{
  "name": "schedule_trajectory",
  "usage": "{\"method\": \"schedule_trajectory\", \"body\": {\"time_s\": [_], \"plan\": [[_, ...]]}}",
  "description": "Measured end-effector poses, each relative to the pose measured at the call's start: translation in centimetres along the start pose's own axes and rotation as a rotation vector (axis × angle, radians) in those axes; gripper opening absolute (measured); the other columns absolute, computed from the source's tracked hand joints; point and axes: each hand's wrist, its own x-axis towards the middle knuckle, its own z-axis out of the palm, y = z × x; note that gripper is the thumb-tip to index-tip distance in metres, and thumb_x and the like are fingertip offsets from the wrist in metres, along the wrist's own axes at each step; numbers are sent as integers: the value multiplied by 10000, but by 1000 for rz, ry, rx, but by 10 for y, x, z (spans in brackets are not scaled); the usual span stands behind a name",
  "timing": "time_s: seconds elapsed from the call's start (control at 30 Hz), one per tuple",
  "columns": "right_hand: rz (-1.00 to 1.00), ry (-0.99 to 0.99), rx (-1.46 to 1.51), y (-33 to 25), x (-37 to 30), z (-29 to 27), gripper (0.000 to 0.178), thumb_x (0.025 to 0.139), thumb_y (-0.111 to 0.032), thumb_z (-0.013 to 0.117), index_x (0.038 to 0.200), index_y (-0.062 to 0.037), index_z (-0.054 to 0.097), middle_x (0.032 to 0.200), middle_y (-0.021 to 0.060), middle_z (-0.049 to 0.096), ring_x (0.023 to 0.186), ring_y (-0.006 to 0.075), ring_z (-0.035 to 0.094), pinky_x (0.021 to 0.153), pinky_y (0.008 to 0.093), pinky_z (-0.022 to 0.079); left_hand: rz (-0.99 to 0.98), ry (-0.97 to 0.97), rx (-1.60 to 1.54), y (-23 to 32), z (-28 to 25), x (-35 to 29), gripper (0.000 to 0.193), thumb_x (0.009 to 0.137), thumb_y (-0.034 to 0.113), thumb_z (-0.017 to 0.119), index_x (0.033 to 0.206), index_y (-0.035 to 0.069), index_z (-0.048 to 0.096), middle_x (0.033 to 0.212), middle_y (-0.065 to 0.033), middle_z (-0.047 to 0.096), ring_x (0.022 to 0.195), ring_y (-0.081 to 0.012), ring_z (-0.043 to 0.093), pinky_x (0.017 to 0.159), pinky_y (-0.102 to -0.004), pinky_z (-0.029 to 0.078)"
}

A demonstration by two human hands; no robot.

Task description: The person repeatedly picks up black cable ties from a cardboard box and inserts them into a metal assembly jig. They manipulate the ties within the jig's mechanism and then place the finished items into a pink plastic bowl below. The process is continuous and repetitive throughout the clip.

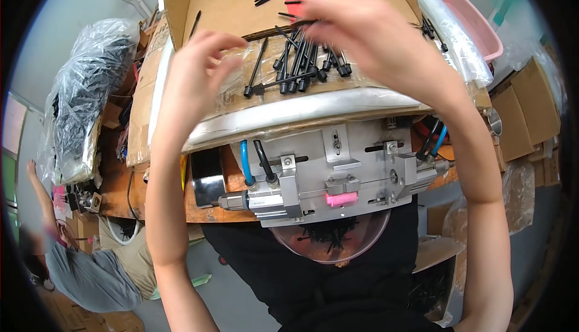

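Black plastic rods with knobbed ends [295, 66] lie in a loose pile on a taped cardboard ledge in front of me. Over the left of that pile, my left hand [202, 75] is raised with its fingers apart and slightly curled, holding nothing that I can see. My right hand [380, 45] reaches in above the pile's right side, its fingertips closed on a dark slim piece that looks like one of the rods; motion blurs it. Below both hands is a metal fixture [344, 181] with a cylinder at each side and a pink block [342, 199] at its middle.
An open cardboard box [229, 6] behind the pile holds more rods. Beneath the fixture sits a clear bowl [362, 244] with black parts. A dark phone-like slab [208, 181] lies on the wooden bench. At left are a plastic-wrapped bundle [90, 90] and another person [96, 271].
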Motion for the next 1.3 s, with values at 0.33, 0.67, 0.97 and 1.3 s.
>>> {"method": "schedule_trajectory", "body": {"time_s": [0.33,0.67,0.97,1.3], "plan": [[39,-680,31,0,58,31,200,720,-104,758,818,45,669,812,165,690,762,312,666,692,388,517,-4,-28,-84,-13,-3,-25,219,852,68,671,1071,64,667,1008,-118,603,889,-245,576,799,-322,489],[181,-269,105,8,39,-20,167,889,-108,665,996,17,694,775,131,684,642,145,583,611,304,466,113,204,445,-111,-19,18,269,837,23,673,1103,55,654,1040,-107,567,777,-208,558,728,-324,496],[-203,-305,-330,-6,40,53,100,772,-64,623,806,-26,709,744,197,666,710,330,682,641,442,545,10,146,357,-100,-13,26,346,753,-50,709,1083,34,652,903,-87,567,712,-173,547,696,-297,488],[227,-264,-254,38,-33,-58,136,801,-41,697,924,11,673,733,118,587,681,248,580,643,354,463,-17,125,303,-100,-25,20,416,787,-33,692,1180,94,643,977,-70,561,751,-152,540,733,-285,491]]}}
